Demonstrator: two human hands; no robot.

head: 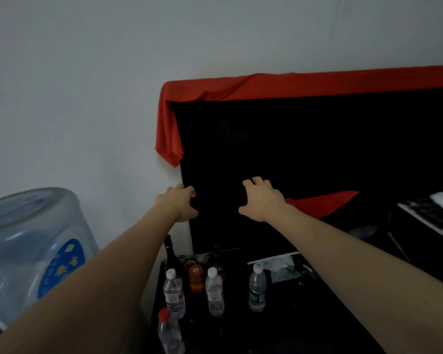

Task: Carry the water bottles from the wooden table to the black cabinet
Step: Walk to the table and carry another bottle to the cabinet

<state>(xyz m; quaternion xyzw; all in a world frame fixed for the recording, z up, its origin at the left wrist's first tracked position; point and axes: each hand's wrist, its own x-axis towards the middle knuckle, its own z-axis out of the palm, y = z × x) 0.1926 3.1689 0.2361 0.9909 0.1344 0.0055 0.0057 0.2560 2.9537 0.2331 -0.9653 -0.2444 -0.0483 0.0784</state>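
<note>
Both arms reach forward and up in front of a large black screen (pixel 304 154) that leans against the pale wall (pixel 87 85), with a red cloth (pixel 241 89) draped over its top edge and hanging down its left corner. The left hand (pixel 178 204) sits at the screen's left edge with its fingers loosely curled, touching or just beside that edge; whether it actually grips the edge cannot be told. The right hand (pixel 262 199) is spread in front of the dark surface with relaxed, slightly bent fingers and holds nothing. Below the arms, on the top of the black cabinet (pixel 304 328), four clear water bottles stand upright: a white-capped bottle (pixel 174 293) on the left, a second white-capped bottle (pixel 214 292) just to its right, a bottle with a greenish label (pixel 257 288) further right and apart from them, and a red-capped bottle (pixel 168 333) nearest the camera at the cabinet's left edge. Behind the two white-capped bottles stand a small orange bottle (pixel 196 278) and a dark glass bottle (pixel 170 254). A large blue water jug (pixel 28 249) fills the lower left, and papers (pixel 279 265) lie further back on the cabinet top
</note>
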